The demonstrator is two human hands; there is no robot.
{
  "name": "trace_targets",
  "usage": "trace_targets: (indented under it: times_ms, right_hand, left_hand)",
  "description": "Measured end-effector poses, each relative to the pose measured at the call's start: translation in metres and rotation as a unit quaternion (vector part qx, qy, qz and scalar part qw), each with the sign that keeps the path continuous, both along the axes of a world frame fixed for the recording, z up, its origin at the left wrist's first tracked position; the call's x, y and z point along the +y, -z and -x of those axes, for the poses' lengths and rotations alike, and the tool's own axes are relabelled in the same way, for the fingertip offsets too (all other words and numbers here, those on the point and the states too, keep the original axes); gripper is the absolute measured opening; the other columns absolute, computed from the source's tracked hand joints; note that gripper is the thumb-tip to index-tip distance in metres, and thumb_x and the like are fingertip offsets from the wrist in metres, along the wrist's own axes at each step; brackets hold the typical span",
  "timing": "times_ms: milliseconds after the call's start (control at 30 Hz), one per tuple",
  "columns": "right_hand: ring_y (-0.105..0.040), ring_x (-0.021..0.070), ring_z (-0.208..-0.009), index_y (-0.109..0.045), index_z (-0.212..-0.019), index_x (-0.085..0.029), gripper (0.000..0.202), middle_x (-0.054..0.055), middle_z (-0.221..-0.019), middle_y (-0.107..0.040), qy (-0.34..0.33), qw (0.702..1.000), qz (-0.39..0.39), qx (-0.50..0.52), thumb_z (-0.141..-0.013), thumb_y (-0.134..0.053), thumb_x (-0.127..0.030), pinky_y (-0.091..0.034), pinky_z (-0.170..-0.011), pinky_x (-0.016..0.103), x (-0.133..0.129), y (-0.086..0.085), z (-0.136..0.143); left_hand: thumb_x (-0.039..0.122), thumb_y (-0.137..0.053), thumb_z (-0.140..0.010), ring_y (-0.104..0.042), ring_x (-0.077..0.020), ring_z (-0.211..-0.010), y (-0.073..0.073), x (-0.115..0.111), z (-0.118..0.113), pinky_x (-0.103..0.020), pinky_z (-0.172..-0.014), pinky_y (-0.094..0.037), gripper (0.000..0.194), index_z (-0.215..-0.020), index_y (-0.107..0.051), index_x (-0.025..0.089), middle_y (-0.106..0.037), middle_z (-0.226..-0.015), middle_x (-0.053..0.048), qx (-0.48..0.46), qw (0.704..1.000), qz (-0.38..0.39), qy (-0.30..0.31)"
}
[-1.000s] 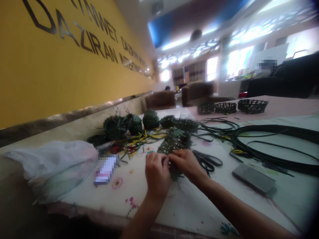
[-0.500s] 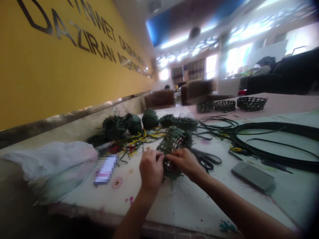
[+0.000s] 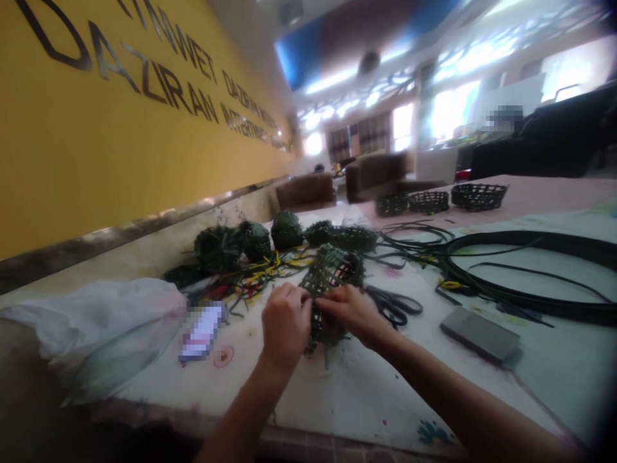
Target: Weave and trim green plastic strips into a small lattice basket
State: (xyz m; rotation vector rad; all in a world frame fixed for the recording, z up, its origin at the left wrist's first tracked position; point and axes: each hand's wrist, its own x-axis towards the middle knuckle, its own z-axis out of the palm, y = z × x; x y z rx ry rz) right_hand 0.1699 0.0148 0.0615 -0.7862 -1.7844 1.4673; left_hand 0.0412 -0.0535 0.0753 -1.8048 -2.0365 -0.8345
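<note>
A dark green woven basket [image 3: 332, 267] with open gaps in its weave lies before me on the table. Its left side is gripped by my left hand [image 3: 286, 325], fingers curled and thumb bent in. Against the middle of the weave my right hand [image 3: 349, 312] pinches, fingertips close to the left thumb. Whatever fine strip lies between the fingertips is too small to make out. Just right of the basket, black-handled scissors [image 3: 395, 305] rest on the cloth, their blades hidden.
Large coils of dark strip [image 3: 530, 241] lie at the right, behind a grey box [image 3: 482, 334]. Woven baskets [image 3: 479, 197] stand at the back right, more woven pieces [image 3: 286, 230] at the back left. A phone [image 3: 202, 331] and a white plastic bag [image 3: 120, 321] are on the left.
The whole view has shifted slightly, so things appear a little further left. Both hands stay on the basket with nearly the same hold.
</note>
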Motion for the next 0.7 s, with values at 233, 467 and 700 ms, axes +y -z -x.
trace_targets:
  times_ms: [233, 467, 700]
  right_hand:
    - [-0.045, 0.0086, -0.043, -0.051, -0.048, -0.018, 0.030, -0.002, -0.044, -0.054, -0.035, 0.999, -0.021, 0.019, -0.077, -0.056, -0.025, -0.029, -0.042, 0.020, 0.000, 0.010, 0.005]
    - [-0.047, 0.0095, -0.043, -0.053, -0.051, -0.017, 0.026, -0.001, -0.046, -0.055, -0.065, 0.998, -0.007, 0.021, -0.075, -0.055, -0.025, -0.031, -0.042, 0.020, -0.001, 0.012, 0.008]
    - [-0.046, 0.0080, -0.046, -0.055, -0.054, -0.016, 0.022, -0.004, -0.050, -0.053, -0.085, 0.996, 0.003, 0.032, -0.073, -0.060, -0.027, -0.033, -0.043, 0.019, 0.003, 0.010, 0.006]
  left_hand:
    - [0.018, -0.058, -0.082, -0.059, -0.0176, -0.073, -0.007, -0.003, 0.002, -0.028, -0.065, -0.034, 0.008, -0.078, -0.065, 0.019, -0.066, -0.080, -0.003, -0.007, 0.997, 0.068, -0.033]
    - [0.016, -0.060, -0.073, -0.053, -0.0148, -0.065, -0.002, -0.004, 0.007, -0.026, -0.062, -0.031, 0.004, -0.073, -0.058, 0.018, -0.059, -0.067, 0.001, -0.087, 0.993, 0.078, -0.013]
    - [0.013, -0.058, -0.073, -0.050, -0.0142, -0.065, 0.001, -0.006, 0.009, -0.026, -0.062, -0.032, 0.007, -0.073, -0.054, 0.019, -0.054, -0.067, 0.002, -0.096, 0.993, 0.067, 0.013]
